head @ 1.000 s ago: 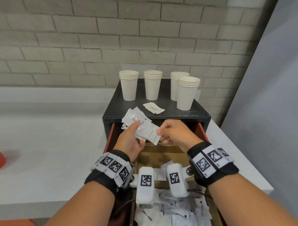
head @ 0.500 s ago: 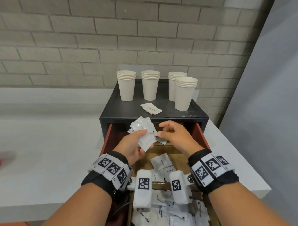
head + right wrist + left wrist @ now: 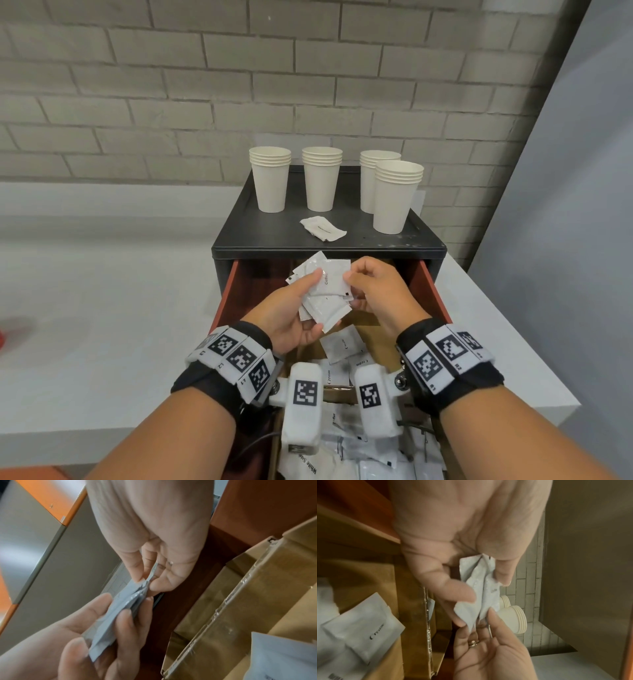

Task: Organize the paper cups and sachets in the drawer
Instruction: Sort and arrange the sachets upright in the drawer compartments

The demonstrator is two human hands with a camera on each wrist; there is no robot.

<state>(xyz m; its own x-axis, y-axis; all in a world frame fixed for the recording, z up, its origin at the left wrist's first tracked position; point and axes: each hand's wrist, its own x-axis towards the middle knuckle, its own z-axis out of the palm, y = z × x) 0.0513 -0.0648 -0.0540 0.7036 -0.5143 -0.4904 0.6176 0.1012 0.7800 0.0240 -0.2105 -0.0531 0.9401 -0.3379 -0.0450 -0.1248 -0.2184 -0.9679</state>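
I see a pale grey counter (image 3: 102, 308) running along a whitewashed brick wall (image 3: 239, 85), with a plain grey panel (image 3: 565, 222) closing the room on the right. On the counter sits a black cabinet (image 3: 329, 241), and on its top stand four stacks of paper cups (image 3: 270, 180), all upright, the two on the right overlapping in my head view. One lone sachet (image 3: 322, 229) lies flat on the cabinet top, in front of the cups.

The drawer (image 3: 430, 291) below, reddish-brown on its sides, is pulled out toward me. Inside is a tan cardboard divider (image 3: 240, 588); loose sachets marked "Cream" (image 3: 342, 346) lie in the middle section, and a heap of white sachets (image 3: 359, 462) fills the nearest part, one of them reading "White Su…".

My left hand (image 3: 291, 315) holds a fanned bundle of sachets (image 3: 325, 291) above the drawer's far end, thumb on top and fingers (image 3: 453, 592) curled beneath, clamped on it. The top one reads "Coffee". My right hand (image 3: 380, 294) pinches the bundle's right edge between thumb and fingers (image 3: 135, 569), closed on it.
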